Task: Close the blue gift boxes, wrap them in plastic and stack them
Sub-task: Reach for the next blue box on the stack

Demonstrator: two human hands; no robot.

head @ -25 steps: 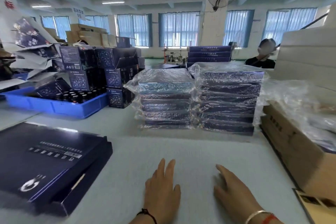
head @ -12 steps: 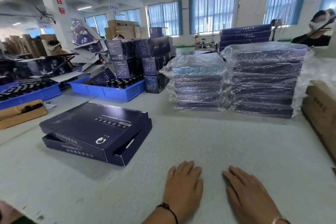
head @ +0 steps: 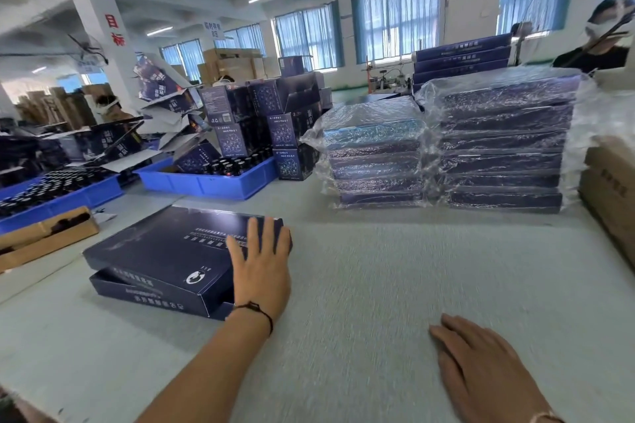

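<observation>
Blue gift box (head: 165, 257) lies on the table (head: 378, 285), lid askew over the tray, not seated. Left hand (head: 261, 264) rests flat on the lid's right end, fingers spread, gripping nothing. Right hand (head: 488, 374) lies flat on the table, well apart to the right, fingers relaxed. To close well: likely square the lid over the tray, then press evenly. Wrapped box stacks (head: 446, 151) stand beyond the hands; blue crate (head: 206, 182) further left.

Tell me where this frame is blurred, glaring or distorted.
Head view: motion blur smears the table near the right hand; the left hand on the blue gift box stays fairly sharp. Window light glares off the wrapped stacks. Wide-angle bending curves the pillar and the ceiling lines.
</observation>
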